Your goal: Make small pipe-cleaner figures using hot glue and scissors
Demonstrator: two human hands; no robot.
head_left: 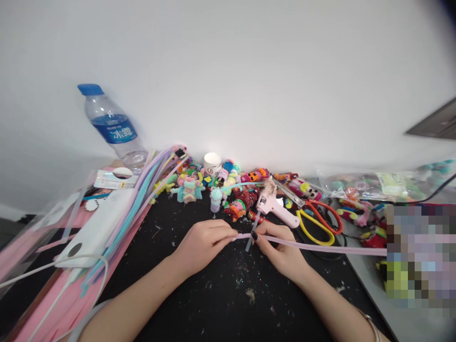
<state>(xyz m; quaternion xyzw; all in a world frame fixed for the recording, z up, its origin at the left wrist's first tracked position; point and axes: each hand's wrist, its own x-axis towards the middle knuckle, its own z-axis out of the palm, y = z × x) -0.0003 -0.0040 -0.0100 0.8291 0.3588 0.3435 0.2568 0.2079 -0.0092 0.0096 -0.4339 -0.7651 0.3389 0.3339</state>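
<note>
A long pink pipe cleaner (pixel 320 247) runs across both hands and stretches off to the right. My left hand (pixel 204 242) pinches its short end between thumb and fingertips. A little to the right, my right hand (pixel 280 247) is closed on the same strip, thumb and forefinger together. Just behind the right hand lies a pink glue gun (pixel 280 209), its clear glue stick (pixel 248 244) reaching down past the strip between the hands. Scissors (pixel 318 221) with red and yellow handles rest right of the glue gun.
Small fuzzy dolls (pixel 190 187) and a paper cup (pixel 213 164) line the wall. At left are a water bottle (pixel 112 126), colored pipe cleaners (pixel 133 204), a white power strip (pixel 96 228) and its cable. A bag of fuzzy pieces (pixel 377 185) lies at right; scraps dot the black mat (pixel 221 304).
</note>
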